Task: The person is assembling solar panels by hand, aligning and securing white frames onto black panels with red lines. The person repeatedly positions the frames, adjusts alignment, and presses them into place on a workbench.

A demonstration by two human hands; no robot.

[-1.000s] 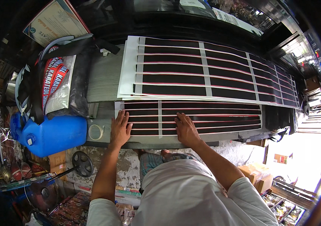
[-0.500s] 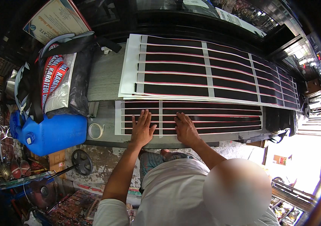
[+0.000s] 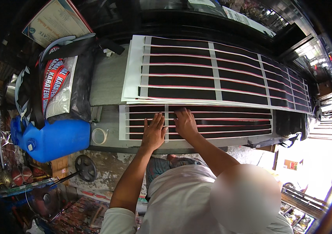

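Observation:
A sheet of black strips with red and white edges (image 3: 228, 124) lies on the grey bench, on a white backing. A pale band of tape (image 3: 166, 137) crosses the strips near their left end. My left hand (image 3: 154, 132) rests flat on the strips just left of this band, fingers stretched out and a little apart. Just right of the band, my right hand (image 3: 186, 124) touches the strips with its fingers reaching forward; the fingertips are blurred. I see nothing held in either hand. Behind lies a larger stack of similar striped sheets (image 3: 181, 82), crossed by several pale bands.
A roll of tape (image 3: 99, 135) lies on the bench at the left, beside a blue jerrycan (image 3: 62, 136). Black plastic-wrapped goods with printed belts (image 3: 56, 85) sit behind it. A framed certificate (image 3: 56, 23) leans at the back left. A black bundle (image 3: 288, 124) lies at the right end.
My left hand has slid right, close to the tape band. The right hand has shifted left and slightly forward, its fingers less curled. The hands are now closer together.

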